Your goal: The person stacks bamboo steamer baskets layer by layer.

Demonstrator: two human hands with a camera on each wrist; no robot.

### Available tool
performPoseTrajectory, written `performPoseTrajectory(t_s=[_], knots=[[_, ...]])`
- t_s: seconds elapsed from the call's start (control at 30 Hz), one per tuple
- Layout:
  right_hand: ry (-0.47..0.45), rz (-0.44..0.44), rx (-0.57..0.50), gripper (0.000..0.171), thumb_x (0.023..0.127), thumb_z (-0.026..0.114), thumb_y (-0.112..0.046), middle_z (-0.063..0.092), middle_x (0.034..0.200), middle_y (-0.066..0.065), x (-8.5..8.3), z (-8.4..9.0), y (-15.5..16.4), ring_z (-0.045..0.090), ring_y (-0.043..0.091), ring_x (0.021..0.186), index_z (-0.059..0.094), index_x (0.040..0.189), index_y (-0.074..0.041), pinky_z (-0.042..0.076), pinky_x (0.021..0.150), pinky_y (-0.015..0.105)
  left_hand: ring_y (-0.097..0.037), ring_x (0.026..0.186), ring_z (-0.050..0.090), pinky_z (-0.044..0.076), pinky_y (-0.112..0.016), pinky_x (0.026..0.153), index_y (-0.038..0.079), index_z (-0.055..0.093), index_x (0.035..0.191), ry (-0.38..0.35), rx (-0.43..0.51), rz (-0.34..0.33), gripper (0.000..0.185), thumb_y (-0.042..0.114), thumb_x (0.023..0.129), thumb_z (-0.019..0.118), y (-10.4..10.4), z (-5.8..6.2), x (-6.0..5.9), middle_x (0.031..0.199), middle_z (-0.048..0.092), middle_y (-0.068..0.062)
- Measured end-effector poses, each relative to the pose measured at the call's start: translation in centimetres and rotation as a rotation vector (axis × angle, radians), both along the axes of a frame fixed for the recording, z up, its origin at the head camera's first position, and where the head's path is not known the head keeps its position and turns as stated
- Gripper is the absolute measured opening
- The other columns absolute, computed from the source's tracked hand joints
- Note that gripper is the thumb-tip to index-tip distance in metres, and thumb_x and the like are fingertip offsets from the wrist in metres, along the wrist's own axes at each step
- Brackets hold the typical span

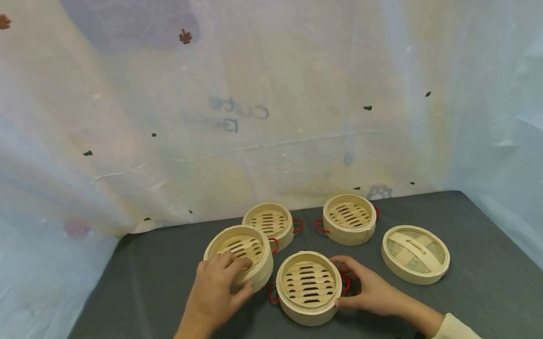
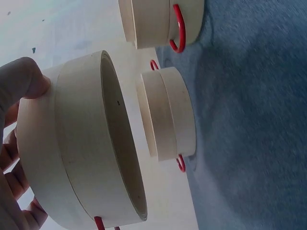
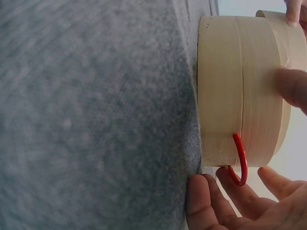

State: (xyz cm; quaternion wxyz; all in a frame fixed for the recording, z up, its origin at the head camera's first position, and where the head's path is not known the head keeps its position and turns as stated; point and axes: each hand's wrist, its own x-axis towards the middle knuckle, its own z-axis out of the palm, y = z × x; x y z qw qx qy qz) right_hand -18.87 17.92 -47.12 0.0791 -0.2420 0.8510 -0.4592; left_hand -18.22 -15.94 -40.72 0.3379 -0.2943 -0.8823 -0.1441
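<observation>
Near steamer basket (image 1: 310, 287) stands upright on the dark grey tabletop (image 1: 478, 302), nearest the person's body, with the right grip (image 1: 371, 288) clasped round its three o'clock side: the thumb presses the wall and the fingers curve past a red handle (image 3: 242, 158). At ten o'clock from it, the left grip (image 1: 218, 290) is clamped on the rim of a raised basket (image 1: 248, 246), which the left wrist view shows clear of the surface; whether it is quite level, I cannot tell.

So far, one basket seems to be lifted and another steadied. Setting the raised one down appears left to do. No basket sits on another, and the lid (image 1: 415, 253) lies apart at nearly three o'clock. A rear left basket (image 1: 268, 223) at eleven and a rear right basket (image 1: 349, 215) past one stand untouched.

All four are round and shallow, of pale, smooth bamboo-like wood, with slotted floors and a stepped wall. The lid is a disc with a broad strip across paler panels; the tabletop looks finely woven.
</observation>
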Motion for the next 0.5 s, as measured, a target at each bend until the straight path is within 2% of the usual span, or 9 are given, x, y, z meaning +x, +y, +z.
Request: performPoseTrajectory(t_s=[0.3,0.5], knots=[[0.007,0.01,-0.002,0.081,0.081,0.076,-0.035,0.057,0.127,0.012,0.0,0.1,0.0,0.058,0.031,0.111,0.034,0.146,-0.012,0.049,0.085,0.034,-0.012,0.077,0.052,0.039,-0.035,0.067,0.024,0.07,0.095,-0.028,-0.016,0.001,0.028,0.022,0.068,0.077,1.2,0.3,0.0,0.085,0.057,0.009],[-0.002,0.016,-0.005,0.08,0.081,0.076,-0.032,0.056,0.127,0.015,0.1,0.3,0.0,0.058,0.031,0.107,0.034,0.145,-0.011,0.05,0.078,0.031,-0.011,0.077,0.053,0.039,-0.035,0.067,0.025,0.07,0.095,-0.03,-0.015,-0.026,0.027,0.022,0.068,0.075,2.0,0.6,-0.1,0.084,0.056,0.01]])
